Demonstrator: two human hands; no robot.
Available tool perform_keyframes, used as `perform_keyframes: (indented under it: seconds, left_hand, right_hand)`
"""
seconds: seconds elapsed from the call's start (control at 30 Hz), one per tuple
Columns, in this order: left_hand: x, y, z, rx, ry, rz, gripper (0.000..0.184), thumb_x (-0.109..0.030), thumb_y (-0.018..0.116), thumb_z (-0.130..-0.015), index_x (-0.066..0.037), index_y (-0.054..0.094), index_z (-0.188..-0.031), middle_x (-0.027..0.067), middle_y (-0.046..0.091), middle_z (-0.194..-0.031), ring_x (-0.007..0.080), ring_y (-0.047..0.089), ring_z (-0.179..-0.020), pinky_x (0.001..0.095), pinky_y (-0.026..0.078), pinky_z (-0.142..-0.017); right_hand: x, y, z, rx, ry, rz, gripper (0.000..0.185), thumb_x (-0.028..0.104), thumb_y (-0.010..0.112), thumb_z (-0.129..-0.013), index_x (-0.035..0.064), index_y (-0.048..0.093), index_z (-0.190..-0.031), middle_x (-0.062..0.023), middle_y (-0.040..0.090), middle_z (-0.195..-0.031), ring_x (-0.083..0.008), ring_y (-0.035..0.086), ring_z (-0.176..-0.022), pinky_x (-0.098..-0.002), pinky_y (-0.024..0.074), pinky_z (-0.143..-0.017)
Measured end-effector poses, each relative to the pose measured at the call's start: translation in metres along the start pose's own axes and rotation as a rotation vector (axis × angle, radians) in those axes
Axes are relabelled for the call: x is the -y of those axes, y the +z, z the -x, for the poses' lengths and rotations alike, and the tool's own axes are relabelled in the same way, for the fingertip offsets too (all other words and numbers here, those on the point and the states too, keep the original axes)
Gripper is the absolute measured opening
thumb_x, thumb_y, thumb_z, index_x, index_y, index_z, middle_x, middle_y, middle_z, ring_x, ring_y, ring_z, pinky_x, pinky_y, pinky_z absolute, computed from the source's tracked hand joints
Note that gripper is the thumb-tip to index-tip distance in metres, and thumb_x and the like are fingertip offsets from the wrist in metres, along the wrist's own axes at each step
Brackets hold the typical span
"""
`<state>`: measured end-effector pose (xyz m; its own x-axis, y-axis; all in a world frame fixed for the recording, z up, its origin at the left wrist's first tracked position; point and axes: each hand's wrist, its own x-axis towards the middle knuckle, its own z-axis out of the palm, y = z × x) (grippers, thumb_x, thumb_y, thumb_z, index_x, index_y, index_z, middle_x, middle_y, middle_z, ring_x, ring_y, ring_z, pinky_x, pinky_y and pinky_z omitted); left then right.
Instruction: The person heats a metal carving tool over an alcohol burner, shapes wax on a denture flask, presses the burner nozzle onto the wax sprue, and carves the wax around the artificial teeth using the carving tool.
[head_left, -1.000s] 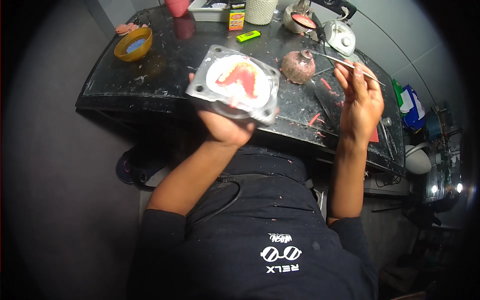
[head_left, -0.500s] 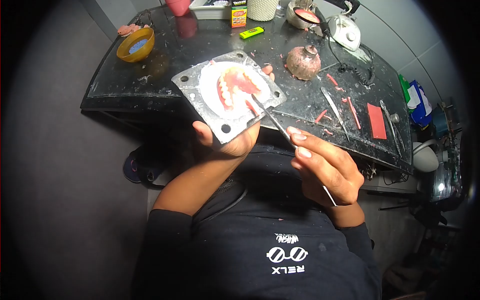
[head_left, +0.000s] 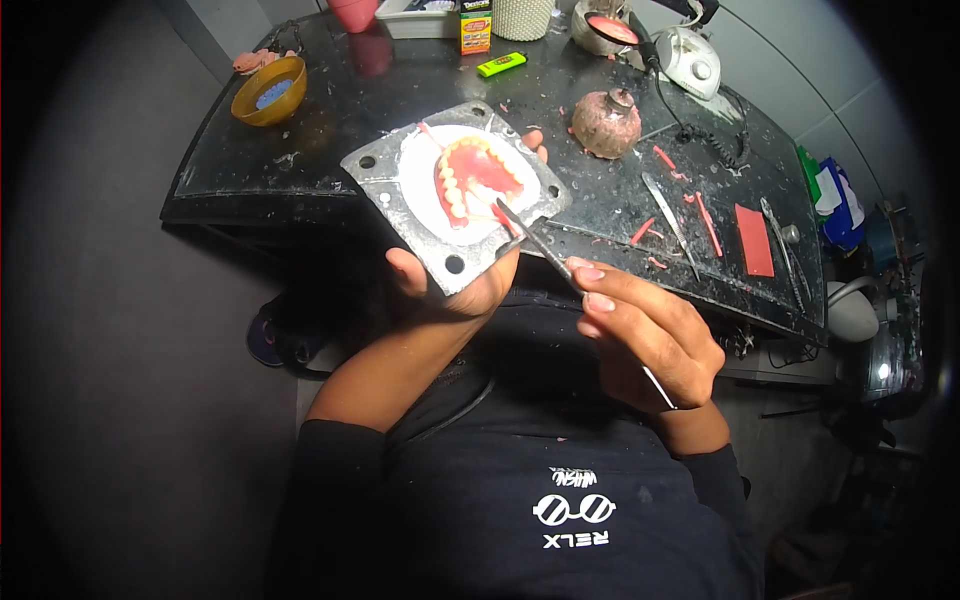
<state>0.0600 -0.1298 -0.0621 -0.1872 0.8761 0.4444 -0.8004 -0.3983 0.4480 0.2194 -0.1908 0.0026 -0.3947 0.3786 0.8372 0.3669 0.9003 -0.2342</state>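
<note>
The right hand (head_left: 660,340) pinches a slim metal carving instrument (head_left: 541,246) between the thumb and the first fingers, closed tight around its shaft, while the other fingers curl in toward the palm and the pale rear end of the shaft shows below them. The dark tip is at the pink wax (head_left: 482,166) near the open end of a horseshoe row of artificial teeth (head_left: 448,182); whether it presses in or only rests there, I cannot tell. The left hand (head_left: 488,290) is spread wide beneath a square metal flask half (head_left: 408,222) with holes at its corners, bearing it from below; its thumb shows past one edge and fingertips past the opposite side, the rest hidden underneath. The teeth and wax sit in white plaster (head_left: 418,178) inside the flask half, which is tilted and held above the near edge of a black workbench (head_left: 225,165). On the bench to the right lie a knife (head_left: 672,222), a thin pink wax strip (head_left: 707,225), a red wax sheet (head_left: 754,240) and, beside the sheet, slender metal tools (head_left: 783,250). Beyond the flask half stand a round, wax-crusted pot (head_left: 606,128) and a yellow bowl (head_left: 290,103) with blue contents; farther back, a green lighter (head_left: 502,65) lies near a small printed box (head_left: 476,30).
</note>
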Motion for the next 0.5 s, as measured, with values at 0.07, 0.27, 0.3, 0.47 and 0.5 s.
perform_keyframes:
  seconds: [0.07,0.27,0.3,0.47,0.5]
  left_hand:
    - [-0.0014,-0.0032,-0.0002,0.035,-0.009,0.027,0.13,-0.098,0.052,-0.069,-0.013,0.018,-0.162,0.0234,0.033,-0.159,0.0527,0.039,-0.141,0.0646,0.028,-0.12]
    - [0.0009,-0.0049,-0.0005,0.054,0.005,0.053,0.13,-0.096,0.053,-0.071,-0.011,0.015,-0.163,0.0227,0.035,-0.158,0.0478,0.04,-0.143,0.0596,0.029,-0.12]
    - [0.0013,-0.0048,-0.0002,0.052,0.012,0.052,0.13,-0.096,0.052,-0.072,-0.011,0.015,-0.163,0.0226,0.035,-0.158,0.0479,0.04,-0.143,0.0598,0.03,-0.12]
    - [0.0011,-0.0056,0.0003,0.056,0.004,0.061,0.13,-0.097,0.052,-0.071,-0.014,0.013,-0.164,0.0224,0.034,-0.159,0.0487,0.04,-0.143,0.0604,0.029,-0.12]
    - [0.0012,-0.006,0.0001,0.049,0.004,0.084,0.13,-0.097,0.052,-0.071,-0.014,0.012,-0.164,0.0224,0.033,-0.159,0.0489,0.04,-0.143,0.0605,0.029,-0.12]
  right_hand:
    - [-0.0011,0.0002,-0.0015,-0.001,-0.014,0.008,0.035,0.004,0.086,-0.078,0.0016,0.072,-0.109,-0.016,0.076,-0.108,-0.0251,0.077,-0.093,-0.0295,0.0608,-0.072]
    - [0.0,-0.0011,0.0013,-0.02,0.027,0.015,0.034,0.003,0.086,-0.078,0.0014,0.072,-0.109,-0.0157,0.076,-0.107,-0.0246,0.077,-0.091,-0.0291,0.0604,-0.072]
    - [-0.0006,-0.0006,0.0002,-0.02,0.028,0.015,0.034,0.003,0.086,-0.078,0.0014,0.072,-0.109,-0.0157,0.076,-0.107,-0.0246,0.077,-0.091,-0.0291,0.0604,-0.072]
    - [-0.0025,0.0025,-0.0047,-0.022,0.018,0.009,0.033,0.002,0.086,-0.078,0.0007,0.072,-0.108,-0.0158,0.076,-0.105,-0.0243,0.077,-0.09,-0.0292,0.0606,-0.071]
    - [-0.002,0.0019,-0.0044,-0.022,0.017,0.008,0.033,0.002,0.086,-0.078,0.0007,0.072,-0.108,-0.0158,0.076,-0.105,-0.0243,0.077,-0.09,-0.0292,0.0606,-0.071]
